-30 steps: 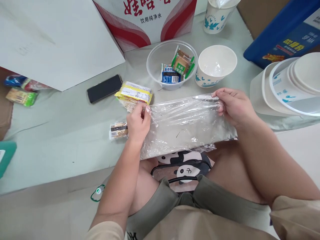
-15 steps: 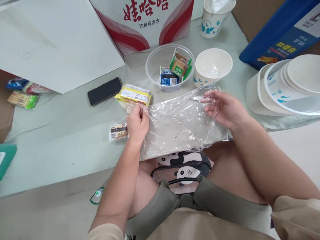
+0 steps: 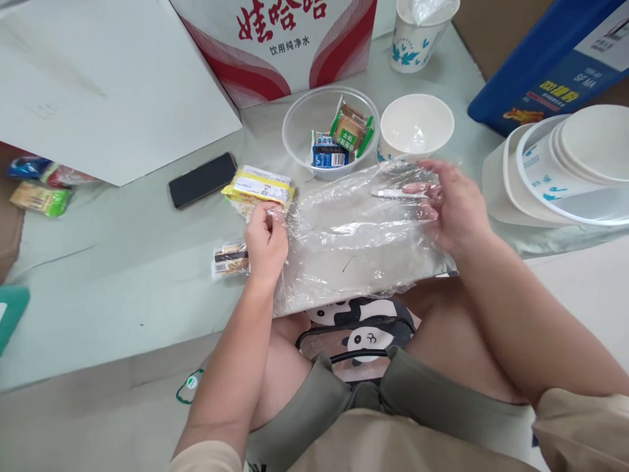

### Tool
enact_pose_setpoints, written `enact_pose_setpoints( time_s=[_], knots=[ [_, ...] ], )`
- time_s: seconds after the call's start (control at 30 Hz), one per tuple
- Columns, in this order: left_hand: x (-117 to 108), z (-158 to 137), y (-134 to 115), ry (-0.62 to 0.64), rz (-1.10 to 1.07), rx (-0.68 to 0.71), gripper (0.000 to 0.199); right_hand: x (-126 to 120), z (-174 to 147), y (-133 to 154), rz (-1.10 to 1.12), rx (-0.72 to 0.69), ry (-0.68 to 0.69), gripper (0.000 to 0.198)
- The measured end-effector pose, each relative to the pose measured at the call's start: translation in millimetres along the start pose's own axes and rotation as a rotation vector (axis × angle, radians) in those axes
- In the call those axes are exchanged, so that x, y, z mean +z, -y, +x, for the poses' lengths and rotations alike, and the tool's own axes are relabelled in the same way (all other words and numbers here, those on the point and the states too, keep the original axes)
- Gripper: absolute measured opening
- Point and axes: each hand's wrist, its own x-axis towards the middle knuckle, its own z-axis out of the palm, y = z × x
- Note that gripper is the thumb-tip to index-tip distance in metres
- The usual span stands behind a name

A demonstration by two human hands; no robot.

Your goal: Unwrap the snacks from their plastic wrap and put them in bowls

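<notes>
A clear plastic bag or sheet (image 3: 339, 229), crumpled and shiny, spreads over the front of the table between my hands. My left hand (image 3: 268, 239) is closed in a pinch on its left edge, just below a yellow-and-white snack packet (image 3: 260, 183). Over at the right side, my right hand (image 3: 457, 203) has its fingers apart, with clear plastic over the fingertips; whether they are inside or behind it I cannot tell. A thin whitish strip (image 3: 393, 193) shows by those fingers, its kind unclear. A small wrapped biscuit (image 3: 230, 259) lies left of my left hand.
Behind the plastic are a clear bowl (image 3: 289, 147) holding snack packets and a paper cup (image 3: 417, 124). A phone (image 3: 202, 180) lies left. Stacked tubs and cups (image 3: 545, 177) and a blue container (image 3: 521, 78) stand right. Large cartons (image 3: 295, 65) line the back.
My right hand has shifted a little right along the plastic, its fingers spread wider. The plastic's folds have changed. My left hand keeps its pinch.
</notes>
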Motion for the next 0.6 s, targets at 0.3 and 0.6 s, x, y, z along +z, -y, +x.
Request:
enact_pose_setpoints(
  time_s=[0.3,0.6],
  knots=[
    [1.8,1.0,-8.1,-0.134,-0.291,-0.016,0.047,9.4,-22.8,2.9,-0.253,-0.178,0.187,0.023],
    [-7.6,8.2,-10.3,0.037,-0.588,-0.159,0.037,14.9,-15.0,-0.4,-0.05,-0.266,-0.056,0.016]
  ],
)
